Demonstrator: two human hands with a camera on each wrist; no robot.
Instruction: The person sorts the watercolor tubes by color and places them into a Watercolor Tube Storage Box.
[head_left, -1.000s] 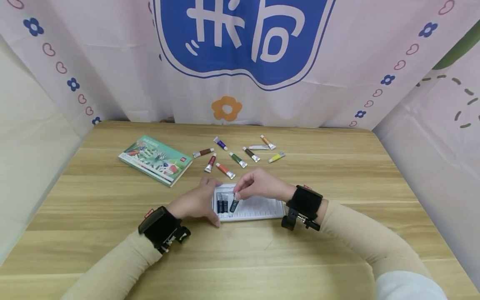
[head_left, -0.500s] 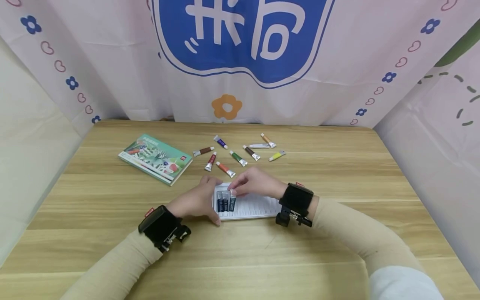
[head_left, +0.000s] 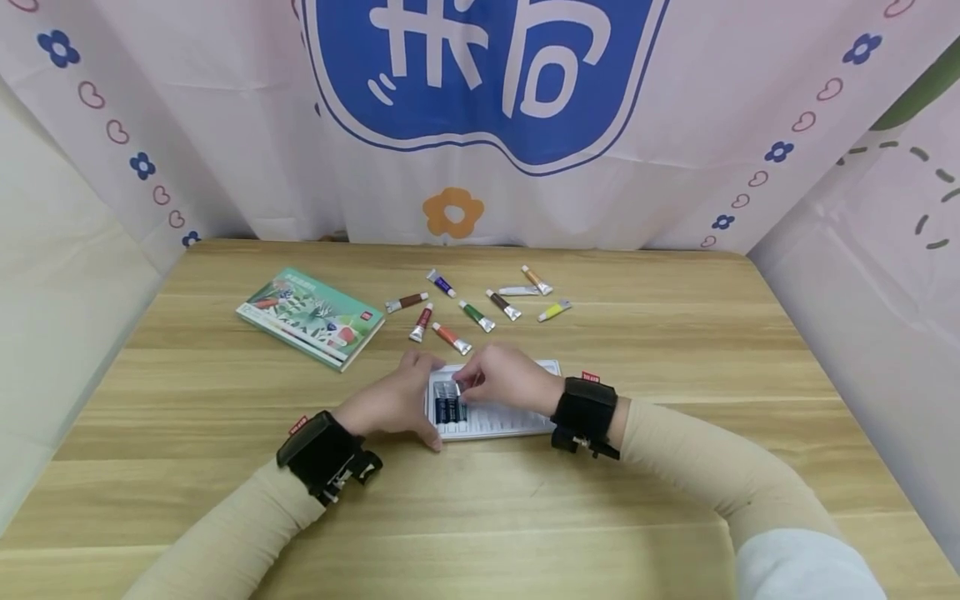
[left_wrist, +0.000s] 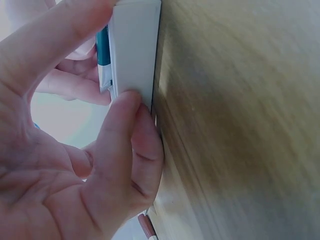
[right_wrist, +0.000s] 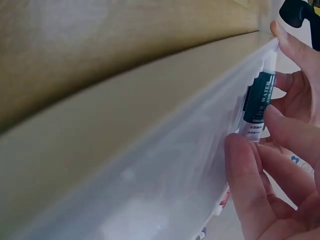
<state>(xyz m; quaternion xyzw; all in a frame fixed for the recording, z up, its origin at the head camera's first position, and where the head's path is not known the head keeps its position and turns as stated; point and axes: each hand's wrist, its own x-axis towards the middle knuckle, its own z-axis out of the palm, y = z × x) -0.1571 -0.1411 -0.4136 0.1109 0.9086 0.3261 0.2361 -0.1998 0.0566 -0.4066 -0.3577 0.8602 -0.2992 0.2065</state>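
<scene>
Straightened from its tilt of a second earlier, a dark green tube (right_wrist: 260, 97) now lies beside two dark tubes (head_left: 440, 410) at the left end of a white tray (head_left: 510, 422). Fingers of a person's right hand (head_left: 506, 379) pinch it near its far end, while the left hand (head_left: 393, 400) grips the tray's left end between thumb and fingers. Beyond the tray, nine loose tubes (head_left: 477, 317) in various colors are scattered across the wooden surface (head_left: 562, 517), just right of a green illustrated pack (head_left: 311, 317).
</scene>
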